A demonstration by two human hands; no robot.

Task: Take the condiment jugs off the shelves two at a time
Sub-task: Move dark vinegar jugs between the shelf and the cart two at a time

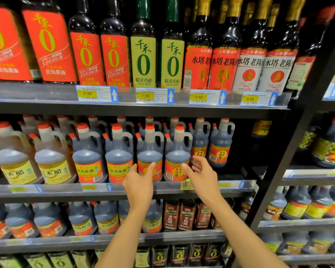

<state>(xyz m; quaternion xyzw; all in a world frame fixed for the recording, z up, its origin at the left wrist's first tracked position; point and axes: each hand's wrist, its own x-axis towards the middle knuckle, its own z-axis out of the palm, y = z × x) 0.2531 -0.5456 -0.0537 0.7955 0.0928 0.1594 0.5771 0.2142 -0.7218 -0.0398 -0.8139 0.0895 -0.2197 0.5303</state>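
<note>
Right in front of me the shelving (124, 192) runs wall to wall, and on its middle tier stands a row of dark vinegar jugs with red caps. Two of them matter now: the left jug (150, 151) and the right jug (177, 153), side by side at the front edge, upright and touching. They look full, so I judge them heavy and rigid, with smooth plastic bellies that could slip; the moulded loop handle up by each neck is the sounder place to take hold. My left hand (138, 182) lies with fingers spread on the left jug's label, gripping nothing yet. My right hand (199, 174) hangs released just beside the right jug, fingers slack, thumb near its label.
</note>
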